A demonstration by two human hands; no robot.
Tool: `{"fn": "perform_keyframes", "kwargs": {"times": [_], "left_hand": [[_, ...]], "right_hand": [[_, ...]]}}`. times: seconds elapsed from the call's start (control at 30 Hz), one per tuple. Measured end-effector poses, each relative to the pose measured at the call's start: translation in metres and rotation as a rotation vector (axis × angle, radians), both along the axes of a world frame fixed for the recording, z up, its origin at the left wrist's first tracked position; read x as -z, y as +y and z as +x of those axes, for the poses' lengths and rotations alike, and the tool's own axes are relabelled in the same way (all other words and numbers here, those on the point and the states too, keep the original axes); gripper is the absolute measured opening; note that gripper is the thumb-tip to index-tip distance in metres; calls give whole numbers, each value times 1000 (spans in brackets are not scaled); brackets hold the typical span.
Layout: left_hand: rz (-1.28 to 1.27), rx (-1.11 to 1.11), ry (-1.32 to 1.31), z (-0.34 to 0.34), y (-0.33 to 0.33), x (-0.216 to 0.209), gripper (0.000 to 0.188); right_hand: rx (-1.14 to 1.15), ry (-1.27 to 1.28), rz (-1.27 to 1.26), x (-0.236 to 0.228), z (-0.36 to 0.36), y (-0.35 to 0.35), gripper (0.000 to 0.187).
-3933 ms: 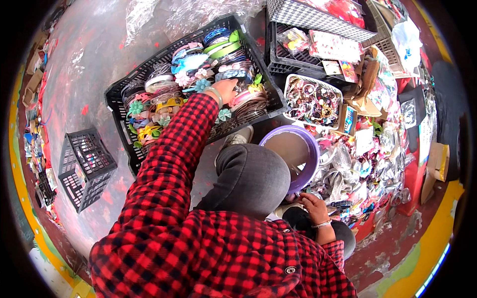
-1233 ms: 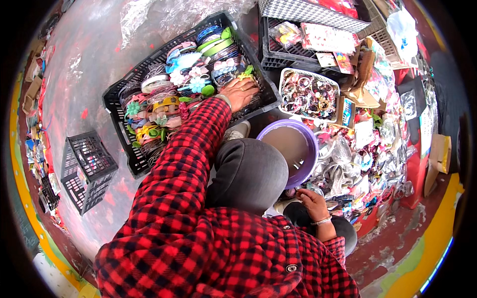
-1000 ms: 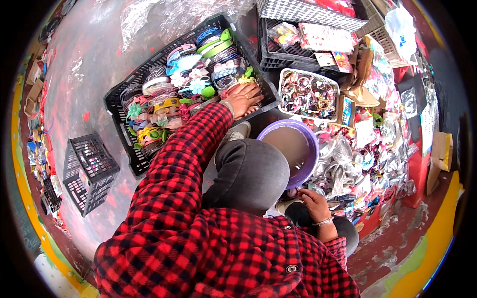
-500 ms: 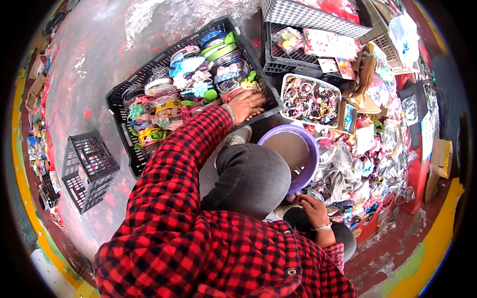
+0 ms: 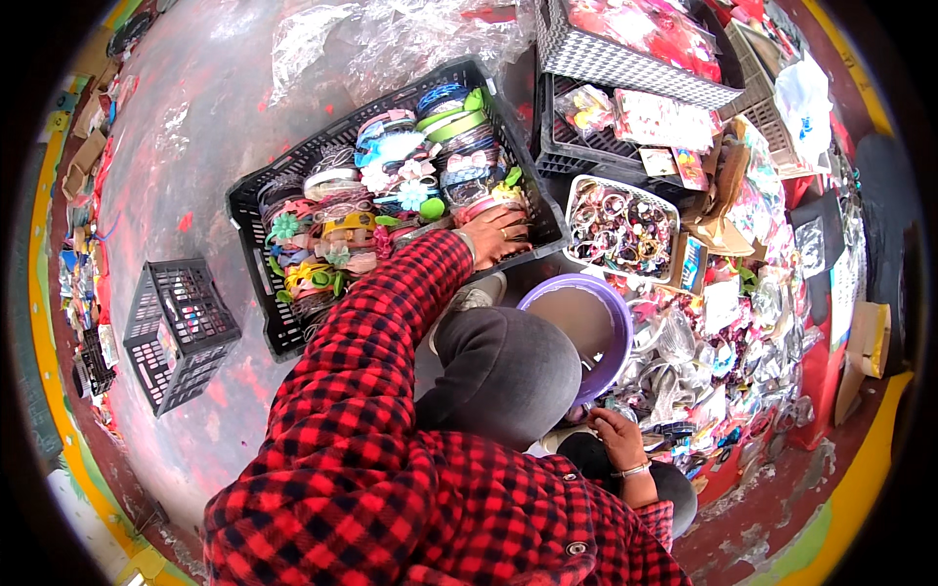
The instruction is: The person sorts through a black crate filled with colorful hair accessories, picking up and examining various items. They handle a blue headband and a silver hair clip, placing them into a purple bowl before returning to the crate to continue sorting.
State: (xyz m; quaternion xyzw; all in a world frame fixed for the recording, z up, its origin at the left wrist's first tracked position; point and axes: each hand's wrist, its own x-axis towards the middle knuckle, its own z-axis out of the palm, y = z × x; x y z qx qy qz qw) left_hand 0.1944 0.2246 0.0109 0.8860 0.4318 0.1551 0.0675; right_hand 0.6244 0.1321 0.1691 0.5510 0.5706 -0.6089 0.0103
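My left hand (image 5: 496,237) reaches into a black plastic crate (image 5: 256,278) at its near right corner. Its fingers lie extended over the headbands there, next to a pink headband (image 5: 476,209). Rows of headbands fill the crate, among them a bright green headband (image 5: 456,127) and ones with a turquoise flower (image 5: 285,226) or a yellow bow (image 5: 309,275). My right hand (image 5: 620,444) is beside my knee, near the purple bucket (image 5: 625,337). Its fingers are curled together; whatever is between them is too small to make out.
A white basket (image 5: 570,256) of hair ties and trinkets stands right of the crate. Behind it are stacked black crates (image 5: 562,156) with packaged goods. Bagged accessories (image 5: 674,342) pile up at the right. A smaller black crate (image 5: 181,337) stands on the grey floor at left.
The view has shifted, so the scene sits slightly lower and further right. My left hand stays at the same crate corner, and my right hand has barely moved.
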Motion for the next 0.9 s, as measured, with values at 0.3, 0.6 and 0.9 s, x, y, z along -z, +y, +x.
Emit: {"fn": "perform_keyframes", "kwargs": {"times": [0.3, 0.6, 0.9], "left_hand": [[-106, 78, 81, -2, 6, -18, 52], [-33, -23, 57, -4, 6, -7, 62], [-84, -107, 191, -6, -2, -3, 60]], "right_hand": [[-16, -73, -11, -13, -10, 5, 23], [61, -23, -60, -9, -7, 2, 26], [69, -24, -53, -7, -2, -2, 26]]}}
